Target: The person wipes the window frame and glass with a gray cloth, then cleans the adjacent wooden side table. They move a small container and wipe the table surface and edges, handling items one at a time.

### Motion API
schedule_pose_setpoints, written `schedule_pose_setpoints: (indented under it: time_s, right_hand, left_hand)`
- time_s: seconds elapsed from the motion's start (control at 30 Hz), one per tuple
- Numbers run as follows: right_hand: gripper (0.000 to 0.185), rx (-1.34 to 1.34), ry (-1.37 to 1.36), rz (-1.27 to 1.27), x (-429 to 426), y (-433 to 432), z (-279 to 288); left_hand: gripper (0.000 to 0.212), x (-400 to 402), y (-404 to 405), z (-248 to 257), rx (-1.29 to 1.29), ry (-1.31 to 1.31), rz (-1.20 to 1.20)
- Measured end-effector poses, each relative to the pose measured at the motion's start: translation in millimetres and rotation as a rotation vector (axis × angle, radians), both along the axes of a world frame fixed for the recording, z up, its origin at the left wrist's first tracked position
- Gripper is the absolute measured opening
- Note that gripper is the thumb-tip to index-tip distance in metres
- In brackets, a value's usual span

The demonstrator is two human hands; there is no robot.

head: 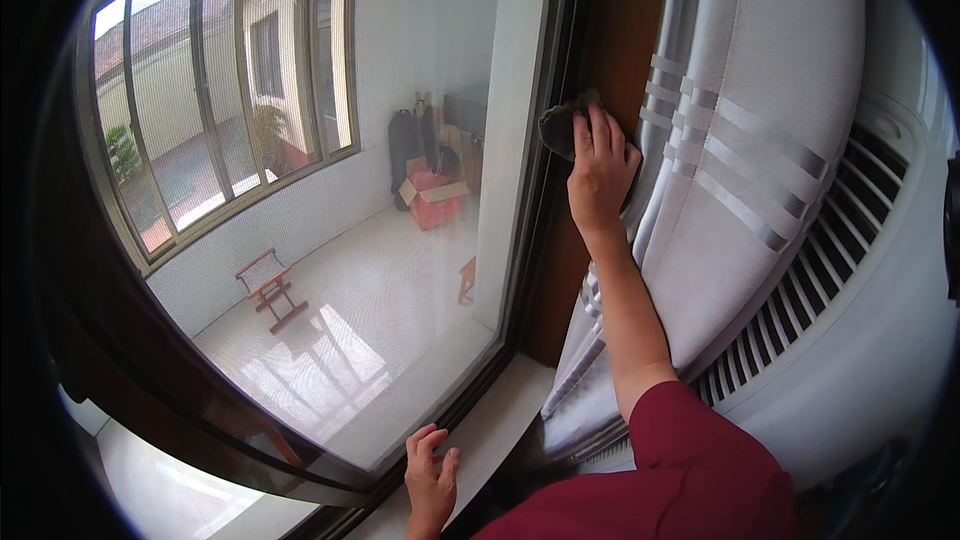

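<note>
My right hand (602, 165) presses a dark cloth (558, 130) against the right side of the window frame (531, 240), where the dark frame meets the brown wooden jamb (616, 30). Much of the cloth is hidden under my fingers. Lower down, my left hand (433, 476) is raised near the bottom rail of the window, above the pale sill (491, 405). Its fingers are bent and apart, with nothing in them. Whether its fingertips touch the rail, I cannot tell.
A white curtain (772, 127) with shiny bands hangs beside my right arm. Behind it stands a white appliance with a slatted vent (825, 255). At the left is a dark window sash (225, 457). Through the glass, a wooden folding stool (271, 291) and a red cardboard box (438, 202) stand on the floor.
</note>
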State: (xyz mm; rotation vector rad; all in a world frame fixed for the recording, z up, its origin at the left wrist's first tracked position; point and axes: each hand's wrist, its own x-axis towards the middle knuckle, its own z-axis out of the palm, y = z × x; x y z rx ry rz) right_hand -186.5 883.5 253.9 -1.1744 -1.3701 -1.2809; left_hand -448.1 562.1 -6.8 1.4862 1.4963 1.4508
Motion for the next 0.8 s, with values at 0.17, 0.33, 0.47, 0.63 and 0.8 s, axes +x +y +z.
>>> schedule_pose_setpoints:
  time_s: [0.17, 0.33, 0.47, 0.63, 0.8]
  right_hand:
    - [0.037, 0.202, -0.007, -0.14, 16.2, 6.0, 121.6]
    - [0.038, 0.37, 0.004, 0.043, 36.1, 5.4, 301.1]
    - [0.027, 0.425, -0.05, -0.101, 36.8, 17.7, 337.5]
    - [0.024, 0.258, -0.054, -0.13, 3.5, 32.3, 191.1]
    - [0.022, 0.443, -0.22, -0.124, 40.2, 48.8, 248.0]
  left_hand:
    - [0.031, -18.9, -16.0, -8.9, -0.027, -0.027, -0.035]
    - [0.033, -33.4, -13.7, -18.7, -0.056, -0.113, -0.035]
    - [0.036, -29.3, 4.2, -5.6, -0.079, -0.163, -0.054]
    - [0.037, -19.4, 15.5, -15.1, -0.08, -0.196, -0.1]
    - [0.038, -32.7, 5.0, -25.7, -0.189, -0.13, -0.073]
